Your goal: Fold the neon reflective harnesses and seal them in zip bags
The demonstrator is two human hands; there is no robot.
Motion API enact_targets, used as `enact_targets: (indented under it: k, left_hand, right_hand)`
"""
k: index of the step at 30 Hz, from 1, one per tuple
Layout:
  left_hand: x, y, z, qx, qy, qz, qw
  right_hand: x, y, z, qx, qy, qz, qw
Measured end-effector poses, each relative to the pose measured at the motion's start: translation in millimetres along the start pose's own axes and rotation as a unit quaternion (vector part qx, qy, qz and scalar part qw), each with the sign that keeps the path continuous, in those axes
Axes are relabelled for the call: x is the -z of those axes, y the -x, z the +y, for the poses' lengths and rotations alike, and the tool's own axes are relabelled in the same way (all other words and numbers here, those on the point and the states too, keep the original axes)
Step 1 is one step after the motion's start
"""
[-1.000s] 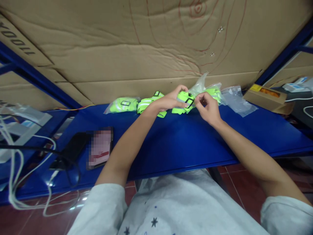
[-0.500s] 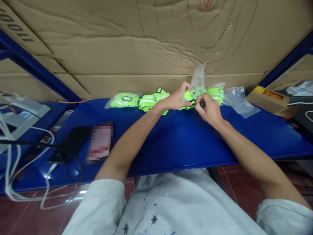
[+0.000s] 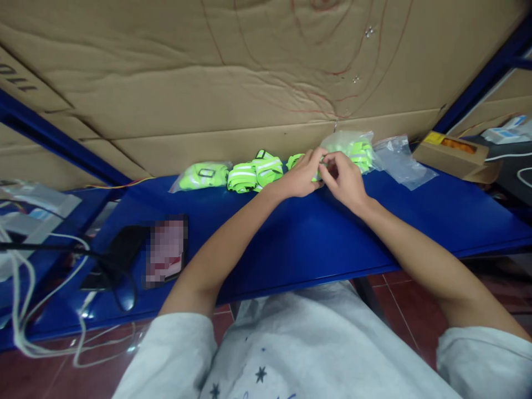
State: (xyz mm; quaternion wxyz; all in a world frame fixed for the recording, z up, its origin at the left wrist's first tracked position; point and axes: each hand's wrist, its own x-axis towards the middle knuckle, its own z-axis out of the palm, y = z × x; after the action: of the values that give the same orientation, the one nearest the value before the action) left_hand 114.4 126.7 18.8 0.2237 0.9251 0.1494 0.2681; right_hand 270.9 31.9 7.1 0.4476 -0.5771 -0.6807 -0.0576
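Note:
My left hand [image 3: 305,174] is closed around a bundle of fluorescent yellow-green reflective strap [image 3: 294,160], which peeks out beside its fingers. Meeting it fingertip to fingertip, my right hand [image 3: 346,180] is pinched at the same bundle; the exact point of grip is hidden. Just behind the right hand lies a clear plastic bag [image 3: 347,138] with another yellow-green strap bundle [image 3: 361,156] by it. To the left sit loose folded straps [image 3: 256,172] with silver stripes, and farther left a bagged strap bundle [image 3: 203,175] with a black buckle.
A clear zip bag [image 3: 405,160] lies right of the bundles, before an open cardboard box [image 3: 455,158]. On the left of the blue table [image 3: 282,244] are a phone [image 3: 166,249], a black flat device [image 3: 118,252] and white cables [image 3: 20,310]. A cardboard wall [image 3: 187,83] stands behind.
Both hands have drawn closer together over the strap bundle. The clear bag that stood upright behind them now lies lower, nearer the right-hand bundle. The camera view has shifted slightly.

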Motion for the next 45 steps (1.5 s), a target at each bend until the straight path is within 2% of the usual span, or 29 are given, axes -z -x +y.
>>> enact_targets:
  k: [2,4,8,11,14,18,23,27,31,33,35,37,39,40,42,45]
  left_hand:
    - [-6.9,0.2,-0.1,-0.007,-0.022,-0.008,1.0]
    - [-8.9,0.7,-1.9,0.001,-0.011,-0.01,1.0]
    - [-7.3,1.1,-10.1,0.038,0.017,-0.023,0.999]
    - [-6.9,0.8,-16.9,0.035,-0.004,-0.036,0.999]
    - [-5.5,1.2,-22.2,0.031,0.002,-0.044,0.999]
    - [-3.8,2.0,-22.8,0.035,0.009,-0.054,0.998]
    - [-11.5,0.2,-11.8,0.043,-0.053,-0.05,0.996]
    - [-18.7,1.2,-5.3,0.045,-0.084,-0.038,0.995]
    - [-28.3,6.4,0.1,0.068,-0.107,0.019,0.992]
    - [-34.9,8.3,2.8,0.092,-0.11,0.053,0.988]
    - [-40.4,8.9,4.5,0.108,-0.091,0.083,0.987]
    - [-42.8,9.2,5.3,0.121,-0.039,0.123,0.984]
    - [-41.7,11.9,6.9,0.153,0.055,0.182,0.97]
    - [-40.0,15.2,8.4,0.181,0.119,0.21,0.953]
    - [-35.8,27.4,13.8,0.249,0.272,0.24,0.898]
    - [-29.6,56.4,26.4,0.303,0.467,0.23,0.798]
  right_hand:
    - [1.0,-2.7,0.1,0.002,-0.01,-0.002,1.0]
    - [2.6,-5.6,3.6,-0.038,-0.055,-0.02,0.998]
    - [12.2,-11.6,21.3,-0.13,-0.19,-0.109,0.967]
    - [20.1,-14.4,35.6,-0.116,-0.209,-0.17,0.956]
    - [21.0,-15.2,42.5,-0.111,-0.199,-0.191,0.955]
    - [16.2,-14.4,35.3,-0.111,-0.156,-0.17,0.967]
    - [21.0,-12.7,11.1,-0.109,-0.044,-0.103,0.988]
    - [28.6,-11.0,-2.8,-0.08,-0.029,-0.107,0.991]
    - [29.1,-10.1,0.8,-0.015,-0.002,-0.128,0.992]
    - [27.2,-10.4,7.9,0.005,0.018,-0.117,0.993]
    - [26.2,-11.1,14.5,-0.001,0.04,-0.089,0.995]
    - [27.2,-12.0,17.1,-0.036,0.049,-0.076,0.995]
    - [29.5,-12.4,14.3,-0.074,0.026,-0.098,0.992]
    - [30.2,-12.2,11.3,-0.082,0.007,-0.113,0.99]
    - [29.3,-10.4,3.9,-0.077,-0.03,-0.134,0.988]
    - [20.4,-3.7,-6.0,-0.072,-0.083,-0.156,0.982]
